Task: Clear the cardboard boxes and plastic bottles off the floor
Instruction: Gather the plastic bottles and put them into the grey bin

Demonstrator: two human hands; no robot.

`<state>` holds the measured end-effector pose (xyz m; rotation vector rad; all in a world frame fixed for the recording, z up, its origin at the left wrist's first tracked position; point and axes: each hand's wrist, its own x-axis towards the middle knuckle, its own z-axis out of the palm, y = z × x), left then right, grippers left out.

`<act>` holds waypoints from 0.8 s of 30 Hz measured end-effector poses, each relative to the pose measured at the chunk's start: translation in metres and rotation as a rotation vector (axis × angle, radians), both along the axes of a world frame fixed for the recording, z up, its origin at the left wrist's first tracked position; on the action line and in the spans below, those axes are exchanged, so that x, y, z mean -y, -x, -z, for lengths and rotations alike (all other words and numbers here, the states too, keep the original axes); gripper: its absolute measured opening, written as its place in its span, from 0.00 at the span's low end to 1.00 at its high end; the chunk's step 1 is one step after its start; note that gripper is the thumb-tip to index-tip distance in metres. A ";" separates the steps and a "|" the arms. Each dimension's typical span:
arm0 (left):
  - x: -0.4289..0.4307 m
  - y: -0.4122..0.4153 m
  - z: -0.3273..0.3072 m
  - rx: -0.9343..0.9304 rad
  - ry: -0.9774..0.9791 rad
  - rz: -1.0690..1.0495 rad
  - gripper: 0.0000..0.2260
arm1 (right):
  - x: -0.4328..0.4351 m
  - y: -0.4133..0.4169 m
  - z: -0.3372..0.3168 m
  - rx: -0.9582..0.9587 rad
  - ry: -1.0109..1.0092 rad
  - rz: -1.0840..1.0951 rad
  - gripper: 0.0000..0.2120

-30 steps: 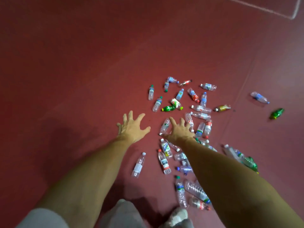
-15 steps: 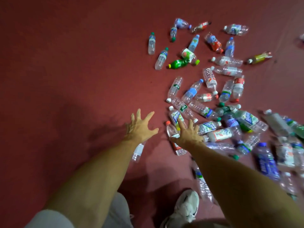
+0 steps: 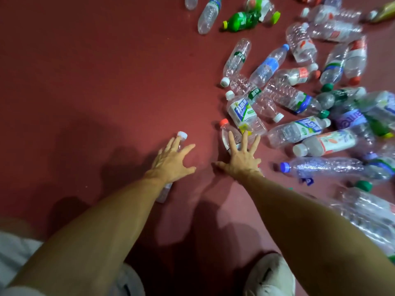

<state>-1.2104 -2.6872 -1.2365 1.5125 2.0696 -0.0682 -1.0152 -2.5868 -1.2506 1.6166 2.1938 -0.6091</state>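
Observation:
Several empty plastic bottles lie scattered on the dark red floor (image 3: 85, 82), most of them heaped at the right. My left hand (image 3: 171, 159) hovers with fingers spread over a clear bottle with a white cap (image 3: 181, 136); most of that bottle is hidden beneath the hand. My right hand (image 3: 241, 154), fingers straight and spread, is over a clear bottle with a red cap (image 3: 226, 130). A white-capped bottle with a blue and green label (image 3: 243, 112) lies just beyond its fingertips. A green soda bottle (image 3: 241, 20) lies at the top. No cardboard box is in view.
My light shoe (image 3: 269, 276) stands at the bottom edge, right of centre, with a pale trouser leg (image 3: 17, 259) at the bottom left. A large crumpled clear bottle (image 3: 367, 214) lies at the right, close to my right forearm. The floor to the left is bare red surface.
The view has dropped much closer to the floor. Both hands have come down over the two nearest bottles, the left over the white-capped one, the right over the red-capped one.

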 end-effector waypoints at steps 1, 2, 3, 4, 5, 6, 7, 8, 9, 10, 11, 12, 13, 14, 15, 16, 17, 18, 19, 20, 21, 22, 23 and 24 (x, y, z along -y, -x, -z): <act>0.005 0.001 -0.001 0.002 0.005 0.020 0.36 | 0.002 0.001 0.001 0.000 -0.009 -0.004 0.54; 0.009 0.002 -0.003 -0.004 0.018 0.027 0.37 | 0.004 0.002 0.001 -0.005 -0.012 -0.001 0.54; 0.011 0.004 -0.004 -0.010 0.041 0.016 0.38 | 0.004 0.002 0.001 -0.014 -0.014 0.001 0.54; 0.011 0.005 -0.005 -0.009 0.068 -0.012 0.39 | 0.004 0.002 0.001 -0.023 -0.021 -0.002 0.53; 0.011 0.007 -0.006 0.004 0.095 -0.046 0.40 | 0.004 0.001 0.002 -0.026 -0.030 -0.007 0.53; 0.012 0.009 -0.007 0.021 0.118 -0.066 0.40 | 0.005 0.000 0.003 -0.023 -0.039 -0.009 0.53; 0.013 0.011 -0.007 0.033 0.135 -0.064 0.40 | 0.006 -0.001 0.003 -0.015 -0.047 -0.010 0.53; 0.015 0.013 -0.007 0.039 0.144 -0.049 0.39 | 0.007 -0.001 0.003 -0.007 -0.054 -0.011 0.53; 0.019 0.015 -0.006 0.043 0.144 -0.036 0.38 | 0.009 0.000 0.003 -0.007 -0.060 -0.015 0.52; 0.022 0.016 -0.006 0.046 0.137 -0.032 0.37 | 0.011 0.000 0.003 -0.016 -0.064 -0.024 0.51; 0.025 0.017 -0.006 0.050 0.130 -0.035 0.37 | 0.012 0.001 0.003 -0.030 -0.062 -0.035 0.50; 0.028 0.018 -0.006 0.053 0.125 -0.038 0.37 | 0.013 0.000 0.002 -0.041 -0.059 -0.043 0.49; 0.029 0.017 -0.005 0.052 0.121 -0.038 0.37 | 0.014 -0.001 0.003 -0.048 -0.057 -0.049 0.48; 0.029 0.017 -0.005 0.047 0.119 -0.034 0.37 | 0.015 -0.002 0.004 -0.047 -0.059 -0.055 0.47; 0.029 0.017 -0.004 0.044 0.117 -0.029 0.37 | 0.018 -0.002 0.004 -0.041 -0.063 -0.063 0.47; 0.028 0.017 -0.004 0.043 0.115 -0.026 0.37 | 0.020 -0.002 0.004 -0.034 -0.066 -0.074 0.46; 0.028 0.017 -0.003 0.043 0.112 -0.026 0.37 | 0.024 0.000 0.005 -0.031 -0.071 -0.087 0.46; 0.028 0.017 -0.003 0.042 0.111 -0.027 0.37 | 0.028 0.001 0.005 -0.031 -0.076 -0.100 0.45; 0.029 0.016 -0.004 0.041 0.108 -0.030 0.37 | 0.031 0.003 0.006 -0.032 -0.082 -0.108 0.45; 0.029 0.016 -0.004 0.041 0.105 -0.032 0.36 | 0.034 0.004 0.008 -0.035 -0.087 -0.110 0.44; 0.030 0.015 -0.006 0.041 0.100 -0.033 0.36 | 0.035 0.004 0.008 -0.042 -0.092 -0.109 0.44; 0.031 0.015 -0.006 0.041 0.095 -0.033 0.36 | 0.035 0.004 0.008 -0.051 -0.094 -0.110 0.43; 0.032 0.015 -0.007 0.042 0.092 -0.030 0.36 | 0.034 0.003 0.007 -0.062 -0.091 -0.114 0.43; 0.032 0.015 -0.007 0.043 0.090 -0.027 0.36 | 0.031 0.001 0.006 -0.073 -0.081 -0.115 0.43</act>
